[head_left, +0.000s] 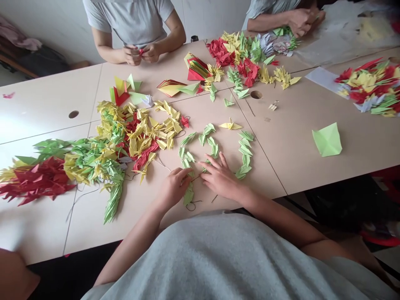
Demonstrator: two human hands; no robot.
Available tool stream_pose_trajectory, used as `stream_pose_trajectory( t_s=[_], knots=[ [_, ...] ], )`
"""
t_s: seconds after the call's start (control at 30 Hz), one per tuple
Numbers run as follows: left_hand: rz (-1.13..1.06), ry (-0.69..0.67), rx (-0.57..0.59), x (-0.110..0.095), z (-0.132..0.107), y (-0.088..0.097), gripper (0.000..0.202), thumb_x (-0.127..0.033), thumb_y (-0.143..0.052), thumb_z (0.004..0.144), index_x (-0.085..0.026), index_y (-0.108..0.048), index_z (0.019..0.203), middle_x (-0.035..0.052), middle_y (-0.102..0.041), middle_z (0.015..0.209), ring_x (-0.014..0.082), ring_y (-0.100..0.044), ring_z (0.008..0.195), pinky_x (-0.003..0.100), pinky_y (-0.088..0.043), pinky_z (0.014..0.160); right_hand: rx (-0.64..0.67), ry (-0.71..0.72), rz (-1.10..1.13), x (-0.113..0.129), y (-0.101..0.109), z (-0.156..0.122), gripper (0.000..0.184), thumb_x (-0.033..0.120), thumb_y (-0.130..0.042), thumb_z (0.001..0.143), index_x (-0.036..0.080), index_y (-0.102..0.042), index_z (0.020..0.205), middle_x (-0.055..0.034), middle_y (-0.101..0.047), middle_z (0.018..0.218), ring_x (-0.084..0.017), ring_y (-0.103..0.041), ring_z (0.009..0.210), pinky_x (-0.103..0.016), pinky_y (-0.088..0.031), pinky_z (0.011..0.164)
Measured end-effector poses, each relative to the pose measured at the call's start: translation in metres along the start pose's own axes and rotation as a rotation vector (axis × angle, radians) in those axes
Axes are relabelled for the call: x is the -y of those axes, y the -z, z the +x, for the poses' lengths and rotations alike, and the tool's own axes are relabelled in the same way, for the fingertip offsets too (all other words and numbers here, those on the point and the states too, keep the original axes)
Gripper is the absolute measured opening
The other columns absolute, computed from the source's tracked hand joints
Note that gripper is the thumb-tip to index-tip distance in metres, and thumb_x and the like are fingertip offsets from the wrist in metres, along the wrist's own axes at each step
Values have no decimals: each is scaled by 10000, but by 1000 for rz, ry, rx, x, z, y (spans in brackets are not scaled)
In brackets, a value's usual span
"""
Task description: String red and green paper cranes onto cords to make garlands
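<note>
Near one yellow crane (pixel 230 125), two hands (pixel 175 187) (pixel 221 178) touch green cranes (pixel 186 158).

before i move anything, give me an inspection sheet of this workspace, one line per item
Surface: pale tabletop with dark seams and round holes.
Job's things: green folded pieces in curved rows near the hands; a yellow folded piece just beyond.
Clutter: mixed paper pile at left, green sheet at right, binder clip farther back.
Grips: left hand over the leftmost green row, grip unclear; right hand at the middle row, fingers spread.
Cables: nothing seen; thin threads lie near the left hand.
Surroundings: two people across the table; one holds a small red piece.
</note>
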State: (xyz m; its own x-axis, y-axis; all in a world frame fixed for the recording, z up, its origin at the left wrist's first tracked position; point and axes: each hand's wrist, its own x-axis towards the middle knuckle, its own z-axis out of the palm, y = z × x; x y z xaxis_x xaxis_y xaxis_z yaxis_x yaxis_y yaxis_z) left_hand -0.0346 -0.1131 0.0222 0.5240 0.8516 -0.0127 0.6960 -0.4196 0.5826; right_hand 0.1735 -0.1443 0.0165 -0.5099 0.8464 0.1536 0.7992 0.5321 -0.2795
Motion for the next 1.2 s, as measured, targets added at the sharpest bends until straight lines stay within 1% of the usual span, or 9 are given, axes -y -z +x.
stream_pose_trajectory(
  t_s=[0.2,0.43,0.53,0.7,0.83,0.93,1.03,1.13,1.2],
  knots=[
    [-110,112,-57,5,-1,-2,213,-190,-529,873,-191,-657,1044,12,-681,775,121,-585,610,235,-476,603,-13,-26,15,-3,0,-7,220,148,-570,914,194,-727,767,-95,-654,1295,-371,-429,1370,-707,-308,1092],
    [-54,101,-75,4,7,-1,216,-230,-548,893,-190,-629,1089,33,-686,843,143,-610,682,270,-503,657,-31,-83,27,-6,2,-21,232,129,-577,905,181,-712,723,-89,-666,1279,-372,-414,1383,-718,-278,1094],
    [-35,83,-37,0,2,-2,316,-285,-601,893,-194,-582,1195,41,-685,904,165,-631,750,299,-524,706,-20,-94,18,-8,5,-26,227,127,-574,905,173,-715,734,-95,-657,1290,-376,-405,1389,-717,-257,1104],
    [78,1,23,-12,-10,-10,653,-336,-740,802,-197,-456,1373,95,-653,1056,252,-638,964,394,-538,839,27,-95,28,0,8,-23,113,189,-620,892,178,-722,843,-119,-617,1346,-390,-391,1394,-728,-256,1100],
    [110,35,59,-17,-11,-16,611,-263,-712,810,-191,-475,1369,113,-626,1092,263,-645,940,418,-541,832,27,-42,29,6,3,-15,136,172,-582,908,179,-715,880,-116,-597,1371,-372,-367,1411,-708,-235,1127],
    [9,96,80,-16,-7,-14,517,-194,-662,814,-199,-526,1312,104,-607,1109,212,-650,844,371,-544,772,11,-13,39,6,-4,-12,193,154,-537,929,176,-715,860,-113,-610,1351,-364,-366,1411,-695,-234,1134],
    [-194,214,55,-12,-3,-8,445,-232,-642,822,-205,-550,1257,74,-597,1069,157,-641,741,341,-540,740,-10,-29,62,4,-8,-13,204,152,-536,932,184,-717,843,-104,-637,1308,-363,-381,1402,-688,-255,1127],
    [-533,364,49,-6,-1,-1,431,-356,-645,830,-209,-537,1221,45,-567,1036,139,-649,707,319,-553,688,-15,-43,70,3,-11,-16,219,159,-544,931,184,-718,800,-100,-640,1309,-367,-396,1392,-686,-254,1130],
    [-787,426,34,-4,-1,2,451,-412,-663,819,-217,-529,1202,28,-544,1030,149,-667,764,324,-571,717,-18,-40,70,3,-12,-17,226,164,-547,932,179,-720,787,-104,-633,1323,-369,-397,1391,-683,-242,1138]
  ],
)
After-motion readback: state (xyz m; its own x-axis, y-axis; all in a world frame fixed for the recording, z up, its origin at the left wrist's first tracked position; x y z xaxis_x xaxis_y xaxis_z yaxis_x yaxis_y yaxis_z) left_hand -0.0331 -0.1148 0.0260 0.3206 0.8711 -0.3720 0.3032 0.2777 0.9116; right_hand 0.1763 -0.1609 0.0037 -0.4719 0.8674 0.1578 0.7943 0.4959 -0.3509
